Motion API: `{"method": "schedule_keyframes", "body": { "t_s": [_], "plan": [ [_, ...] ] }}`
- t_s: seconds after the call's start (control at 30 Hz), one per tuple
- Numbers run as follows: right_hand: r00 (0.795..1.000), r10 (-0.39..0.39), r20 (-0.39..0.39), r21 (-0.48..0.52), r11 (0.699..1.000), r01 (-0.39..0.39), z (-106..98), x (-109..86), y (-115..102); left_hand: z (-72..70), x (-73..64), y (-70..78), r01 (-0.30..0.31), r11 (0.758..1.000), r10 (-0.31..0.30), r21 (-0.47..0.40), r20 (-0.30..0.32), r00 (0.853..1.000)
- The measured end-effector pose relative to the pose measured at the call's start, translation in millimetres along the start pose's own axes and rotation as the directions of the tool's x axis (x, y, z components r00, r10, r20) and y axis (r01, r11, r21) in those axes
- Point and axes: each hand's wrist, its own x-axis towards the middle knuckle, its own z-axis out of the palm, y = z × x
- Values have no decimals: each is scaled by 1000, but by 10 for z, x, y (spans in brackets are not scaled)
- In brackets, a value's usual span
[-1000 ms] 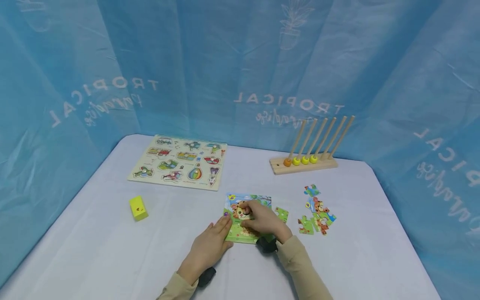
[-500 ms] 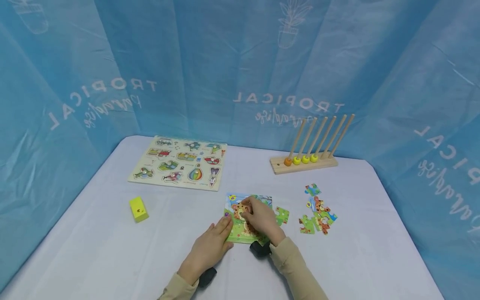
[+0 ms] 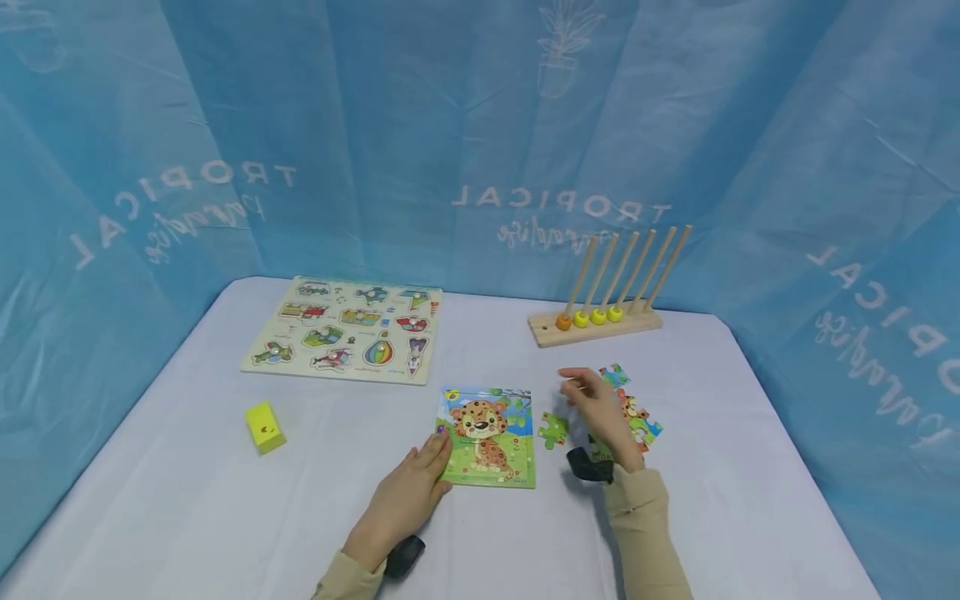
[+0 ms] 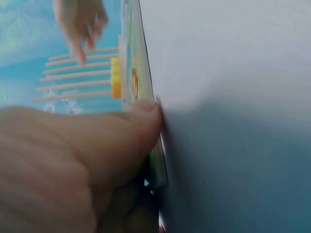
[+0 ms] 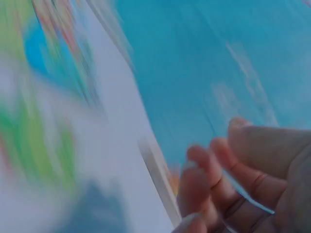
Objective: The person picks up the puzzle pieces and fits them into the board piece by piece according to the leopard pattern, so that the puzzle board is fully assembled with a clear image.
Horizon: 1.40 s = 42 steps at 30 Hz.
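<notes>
A square jigsaw board (image 3: 522,477) with a spotted leopard picture lies in the middle of the table in the head view. My left hand (image 3: 408,492) rests along its left edge with the fingers extended; in the left wrist view the thumb (image 4: 141,119) lies against the board's edge. My right hand (image 3: 600,412) hovers to the right of the board, fingers loosely bent and holding nothing, also seen in the right wrist view. It overlaps several loose jigsaw pieces (image 3: 647,431), partly hiding one. A green jigsaw piece (image 3: 553,429) lies between the board and this hand.
A wooden peg puzzle board (image 3: 255,367) with vehicle pieces lies at the back left. At the back right stands a wooden bead rack (image 3: 555,336) with upright rods, one orange bead and several yellow ones. A yellow block (image 3: 265,427) sits at the left.
My right hand has left the jigsaw board and moved right, over the loose pieces, uncovering the leopard picture. The left hand stays at the board's edge. The head view has shifted slightly.
</notes>
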Motion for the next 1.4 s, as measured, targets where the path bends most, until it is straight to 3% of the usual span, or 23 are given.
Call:
{"method": "schedule_keyframes", "body": {
  "t_s": [0.07, 0.13, 0.23, 0.3, 0.47, 0.63, 0.8, 0.93, 1.03, 1.17, 1.4],
  "plan": [
    [990, 80, -113, -62, 994, -87, -279, -68, 135, -13, -9, -9, 0, 1000, 0, -1, 1, 1000],
    [967, 169, -190, -119, 974, -193, -499, -149, 269, -25, -17, -17, -1, 1000, 1, 1, 4, 1000],
    [941, 271, -201, -181, 934, -307, -695, -242, 424, -36, -28, -24, 3, 1000, -3, -3, 9, 1000],
    [941, 294, -168, -204, 923, -325, -737, -253, 474, -35, -32, -29, 5, 1000, -5, -11, 11, 1000],
    [967, 243, -75, -289, 923, -254, -641, -164, 444, -18, -19, -37, -2, 1000, 2, -26, 5, 1000],
    [978, 200, -62, -312, 927, -210, -521, -113, 366, -6, -2, -43, -9, 1000, 9, -17, -2, 1000],
    [965, 250, -75, -251, 932, -261, -576, -175, 323, -17, -8, -31, -3, 999, 3, -33, 9, 1000],
    [956, 290, -41, -171, 941, -293, -625, -197, 312, -25, -16, -18, 1, 999, 0, -42, 15, 1000],
    [973, 229, 12, -132, 965, -225, -581, -185, 276, -35, -19, -9, 0, 999, 1, -49, 15, 1000],
    [987, 93, 128, -102, 992, -80, -373, -147, 140, -40, -23, -1, 3, 998, -2, -57, 20, 1000],
    [950, -23, 311, -90, 994, 54, 214, -99, -140, -7, -2, -7, 18, 999, -17, -42, 40, 999]
  ]
}}
